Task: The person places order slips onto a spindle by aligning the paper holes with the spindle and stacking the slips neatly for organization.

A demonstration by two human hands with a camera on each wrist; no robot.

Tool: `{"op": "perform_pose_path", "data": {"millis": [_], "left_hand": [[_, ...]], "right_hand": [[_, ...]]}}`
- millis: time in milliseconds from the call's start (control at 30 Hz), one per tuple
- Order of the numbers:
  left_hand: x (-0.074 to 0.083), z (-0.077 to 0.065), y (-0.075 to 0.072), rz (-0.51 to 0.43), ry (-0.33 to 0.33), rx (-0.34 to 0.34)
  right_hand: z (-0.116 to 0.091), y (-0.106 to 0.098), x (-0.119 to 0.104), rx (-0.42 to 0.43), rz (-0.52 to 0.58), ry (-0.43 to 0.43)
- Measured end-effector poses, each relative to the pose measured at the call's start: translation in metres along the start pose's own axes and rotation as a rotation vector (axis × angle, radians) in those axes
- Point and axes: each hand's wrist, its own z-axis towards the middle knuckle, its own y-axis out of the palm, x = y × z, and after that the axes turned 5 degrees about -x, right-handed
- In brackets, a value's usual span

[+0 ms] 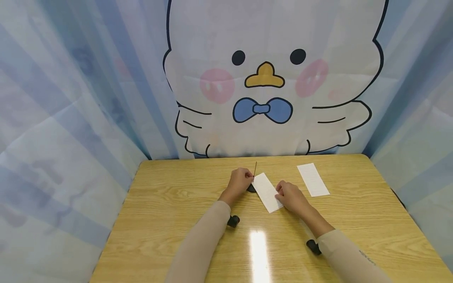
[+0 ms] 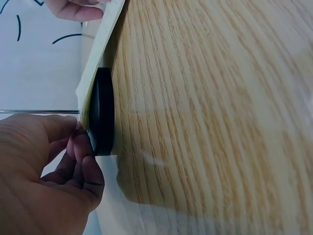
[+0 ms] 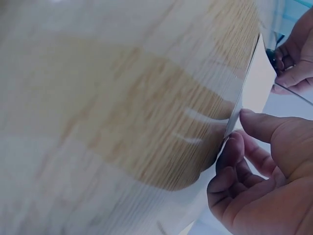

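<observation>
A white slip of paper (image 1: 267, 193) is held between both hands over a bill spike. The spike has a thin upright metal rod (image 1: 255, 169) and a round black base (image 2: 103, 112). At the paper's far left corner, the left hand (image 1: 240, 181) pinches the edge close to the rod. Thumb and fingers of the right hand (image 1: 291, 196) pinch the near right edge. In the left wrist view the paper lies just above the base, tilted, and the rod (image 2: 39, 111) rises on its upper side. The exact point where rod meets paper is hidden by the left fingertips.
A second white slip with faint lines (image 1: 313, 180) lies flat on the wooden table (image 1: 170, 220), right of the right hand. Behind the table's far edge hangs a patterned curtain (image 1: 219, 133). Black wrist devices (image 1: 233, 221) sit under both forearms.
</observation>
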Motion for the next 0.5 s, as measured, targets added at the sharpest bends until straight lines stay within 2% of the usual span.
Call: {"op": "perform_pose_path", "data": {"millis": [167,500], "left_hand": [[0.001,-0.002,-0.002,-0.006,0.000,-0.005],[0.001,-0.005,-0.009,-0.034,0.033,-0.031]], "right_hand": [[-0.002,-0.001,0.002,0.008,0.006,-0.011],[-0.008,-0.013,0.022,0.055,0.077,-0.017]]}}
